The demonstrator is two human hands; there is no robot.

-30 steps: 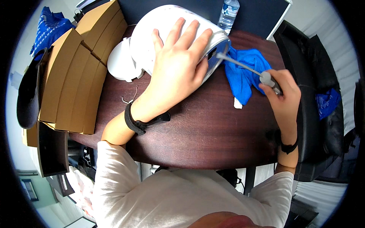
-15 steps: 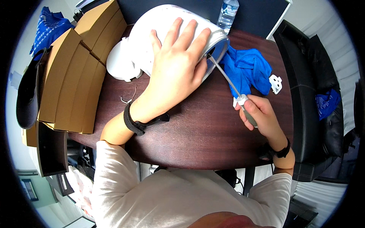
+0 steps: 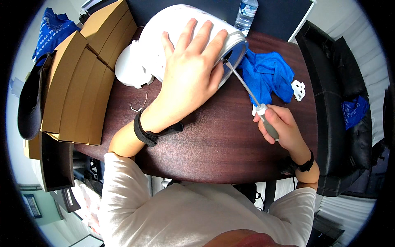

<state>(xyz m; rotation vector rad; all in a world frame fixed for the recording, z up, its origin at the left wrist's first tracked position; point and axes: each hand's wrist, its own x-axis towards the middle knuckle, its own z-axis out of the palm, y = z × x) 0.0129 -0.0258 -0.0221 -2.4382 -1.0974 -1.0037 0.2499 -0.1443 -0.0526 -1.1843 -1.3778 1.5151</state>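
Note:
My left hand lies with spread fingers on a rounded white plastic housing, which rests on its side on the dark wood table. Its open end, with a pale rim, faces right. In my right hand is a screwdriver with a grey and white handle. The shaft slants up and left, and its tip meets the dark inside edge of the housing's opening, near my left thumb. Exactly what the tip touches is too small to tell. Just right of the opening lies a crumpled blue cloth.
Cardboard boxes line the table's left side. A round white part sits beside them, close to a thin twist of wire. Behind the cloth stands a water bottle. A small white bracket lies near the right edge, beyond which is a black sofa.
The two moments look almost alike. My right hand has shifted very slightly around the screwdriver handle, while the tip stays at the opening and my left hand keeps its place.

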